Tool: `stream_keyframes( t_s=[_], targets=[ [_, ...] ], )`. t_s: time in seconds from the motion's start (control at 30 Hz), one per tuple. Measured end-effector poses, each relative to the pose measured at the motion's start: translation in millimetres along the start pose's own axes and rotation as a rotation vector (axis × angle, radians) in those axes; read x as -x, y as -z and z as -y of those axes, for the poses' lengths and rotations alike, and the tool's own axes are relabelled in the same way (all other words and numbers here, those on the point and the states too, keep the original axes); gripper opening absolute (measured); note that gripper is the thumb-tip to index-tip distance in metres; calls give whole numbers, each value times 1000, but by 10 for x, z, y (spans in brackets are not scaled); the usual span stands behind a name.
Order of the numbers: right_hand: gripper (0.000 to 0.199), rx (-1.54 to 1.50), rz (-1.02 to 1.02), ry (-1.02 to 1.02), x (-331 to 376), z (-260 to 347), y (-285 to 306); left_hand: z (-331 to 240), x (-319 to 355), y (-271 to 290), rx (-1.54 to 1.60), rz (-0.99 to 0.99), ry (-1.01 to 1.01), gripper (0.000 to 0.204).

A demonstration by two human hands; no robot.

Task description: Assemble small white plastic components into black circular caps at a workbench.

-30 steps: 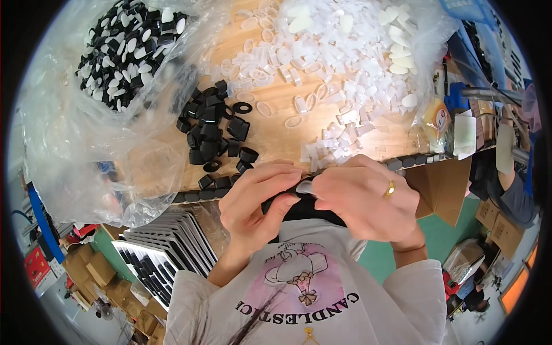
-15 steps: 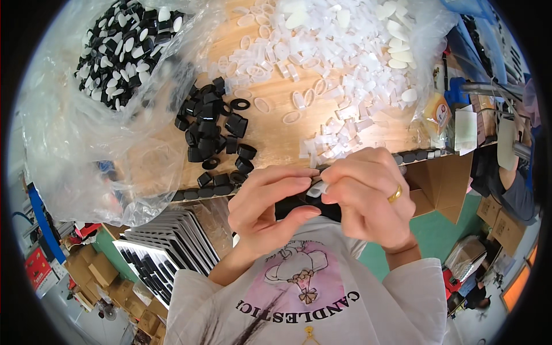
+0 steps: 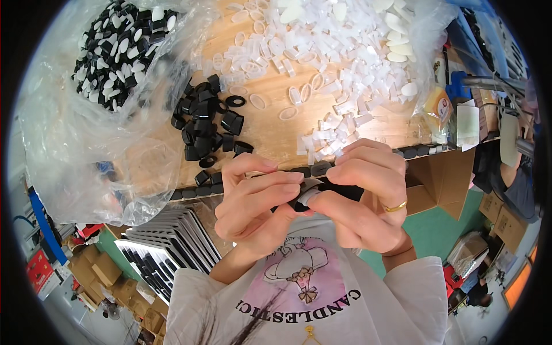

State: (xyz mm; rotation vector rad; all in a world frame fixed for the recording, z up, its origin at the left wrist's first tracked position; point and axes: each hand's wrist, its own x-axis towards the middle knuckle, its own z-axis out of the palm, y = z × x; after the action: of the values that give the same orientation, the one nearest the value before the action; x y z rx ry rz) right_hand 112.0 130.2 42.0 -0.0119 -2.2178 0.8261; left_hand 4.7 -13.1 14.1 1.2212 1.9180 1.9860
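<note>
My left hand (image 3: 253,198) and my right hand (image 3: 362,195) meet close to my chest, just below the wooden table's (image 3: 270,123) front edge. Together they pinch a small black plastic part (image 3: 345,192) with a translucent white insert (image 3: 306,196) at its left end. My right hand wears a gold ring. A pile of loose black oval parts (image 3: 207,123) lies on the table just beyond my left hand. A heap of translucent white oval pieces (image 3: 322,63) spreads across the table's far right.
A clear plastic bag (image 3: 75,132) at the left holds several black parts with white inserts (image 3: 118,49). A row of black parts (image 3: 204,179) lines the table edge. Dark trays (image 3: 172,241) are stacked below left. Cardboard boxes (image 3: 443,184) stand at the right, near another person's arm (image 3: 512,167).
My hands have stayed together on the black part and shifted slightly lower and right, toward my chest; the fingers have re-gripped around the white insert.
</note>
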Motion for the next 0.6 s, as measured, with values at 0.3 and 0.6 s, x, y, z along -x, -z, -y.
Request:
stream_keyframes(
  t_s=[0.3,0.6],
  targets=[
    [24,11,-147,-30,-3,34,-62,43,-8,-19,2,-48,-25,23],
    [20,59,47,-159,-42,11,130,60,-52,31,-70,121,-96,21]
  ],
)
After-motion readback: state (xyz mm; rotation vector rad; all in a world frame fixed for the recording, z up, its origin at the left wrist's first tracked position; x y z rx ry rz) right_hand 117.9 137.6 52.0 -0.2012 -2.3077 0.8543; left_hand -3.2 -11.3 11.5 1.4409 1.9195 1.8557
